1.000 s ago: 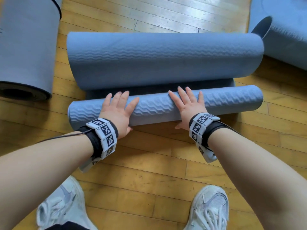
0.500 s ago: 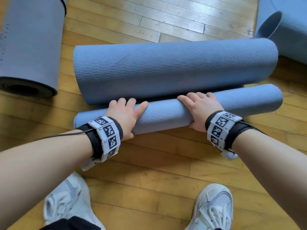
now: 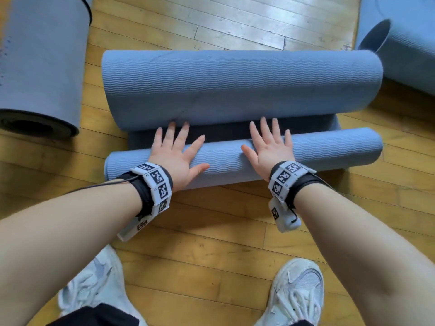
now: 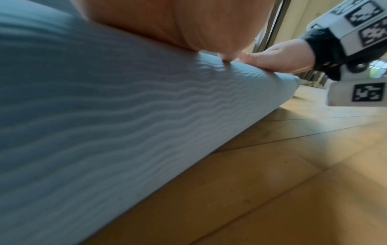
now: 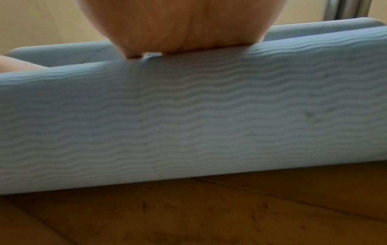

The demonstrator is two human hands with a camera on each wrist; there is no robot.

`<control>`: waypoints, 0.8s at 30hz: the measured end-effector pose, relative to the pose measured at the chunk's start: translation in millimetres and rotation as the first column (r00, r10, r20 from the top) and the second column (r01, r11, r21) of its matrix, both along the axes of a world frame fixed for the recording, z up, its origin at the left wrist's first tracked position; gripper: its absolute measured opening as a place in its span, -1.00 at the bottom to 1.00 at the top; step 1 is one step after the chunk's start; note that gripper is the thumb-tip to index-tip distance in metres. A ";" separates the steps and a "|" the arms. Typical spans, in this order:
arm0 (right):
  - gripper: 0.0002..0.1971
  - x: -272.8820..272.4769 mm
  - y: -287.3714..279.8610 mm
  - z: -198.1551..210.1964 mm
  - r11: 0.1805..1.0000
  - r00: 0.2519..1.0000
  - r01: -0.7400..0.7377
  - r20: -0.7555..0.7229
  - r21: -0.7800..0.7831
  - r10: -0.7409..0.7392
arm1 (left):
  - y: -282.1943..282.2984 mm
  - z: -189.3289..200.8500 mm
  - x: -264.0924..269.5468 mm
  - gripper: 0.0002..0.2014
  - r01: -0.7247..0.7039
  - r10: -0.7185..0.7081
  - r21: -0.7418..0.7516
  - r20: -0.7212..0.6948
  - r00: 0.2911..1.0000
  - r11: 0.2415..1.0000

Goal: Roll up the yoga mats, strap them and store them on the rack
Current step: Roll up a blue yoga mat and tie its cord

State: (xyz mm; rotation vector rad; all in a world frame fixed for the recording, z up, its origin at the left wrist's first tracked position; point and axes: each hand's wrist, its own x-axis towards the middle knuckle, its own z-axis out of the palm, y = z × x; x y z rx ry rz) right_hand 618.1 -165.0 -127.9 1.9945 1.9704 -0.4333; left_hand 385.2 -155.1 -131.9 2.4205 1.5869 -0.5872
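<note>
A blue wave-textured yoga mat lies across the wooden floor, its near end wound into a thin roll [image 3: 329, 149] and its far end curled into a thick roll [image 3: 235, 85]. A dark strip of mat [image 3: 223, 131] shows between the two. My left hand [image 3: 175, 154] and right hand [image 3: 270, 149] both press flat on top of the thin roll, fingers straight and spread, fingertips reaching over the dark strip. The left wrist view shows the thin roll [image 4: 104, 124] under my left hand's palm [image 4: 178, 21], with the right hand [image 4: 282, 58] further along. In the right wrist view the right hand's palm [image 5: 178, 24] rests on the thin roll [image 5: 188, 116].
Another rolled blue mat [image 3: 40, 55] lies at the left with its open end toward me. A third mat [image 3: 404, 48] curls at the upper right. My white shoes [image 3: 94, 283] [image 3: 299, 290] stand on the bare floor planks just behind the thin roll.
Half a second ago the fingers of both hands were curled over the thin roll; now they lie straight and spread across its top.
</note>
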 end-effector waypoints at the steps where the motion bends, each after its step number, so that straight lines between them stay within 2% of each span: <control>1: -0.34 -1.8 2.5 -0.7 1.000 1.000 0.016 0.000 0.009 -0.016 | 3.2 -0.1 0.0 -0.28 -0.004 0.004 -0.001 -0.003 1.000 1.000; 4: -0.36 -7.1 6.3 -1.7 0.998 0.999 0.046 -0.026 0.041 -0.045 | 13.6 0.9 0.2 -0.28 -0.010 0.010 -0.003 -0.017 1.000 1.000; 6: -0.34 -9.4 4.1 -2.0 0.998 0.999 0.005 -0.036 0.059 -0.003 | 21.3 1.7 -0.4 -0.27 -0.015 0.015 -0.001 -0.016 1.000 1.000; 8: -0.21 -7.3 0.9 -0.8 0.995 0.996 -0.088 -0.020 0.038 0.089 | 27.6 2.2 0.0 -0.26 -0.020 0.020 0.008 -0.013 1.000 1.000; 11: 0.14 -1.1 4.3 4.3 0.973 0.975 -0.216 0.031 -0.078 0.219 | 31.9 3.7 1.3 -0.25 -0.025 0.025 0.011 -0.029 0.999 1.000; 13: 0.24 0.6 10.0 3.9 0.963 0.963 -0.247 0.080 -0.111 0.257 | 30.4 5.6 0.9 -0.22 -0.029 0.029 0.022 -0.011 1.000 0.999; 15: 0.21 -0.9 15.7 3.0 0.961 0.957 -0.263 0.108 -0.080 0.271 | 24.2 5.3 -0.4 -0.11 0.039 -0.039 0.021 0.013 0.999 0.999; 18: 0.11 -2.0 21.0 6.3 0.951 0.944 -0.305 0.116 -0.047 0.308 | 11.9 4.0 -1.3 0.12 0.163 -0.163 -0.002 -0.040 0.986 0.987; 21: 0.05 0.9 21.2 11.3 0.946 0.939 -0.324 0.113 -0.029 0.325 | 13.0 7.7 2.6 0.14 0.164 -0.162 0.009 -0.106 0.981 0.986; 24: 0.04 3.4 10.6 16.3 0.945 0.940 -0.327 0.091 -0.023 0.328 | 10.3 13.3 2.0 0.12 0.180 -0.182 -0.021 -0.111 0.977 0.983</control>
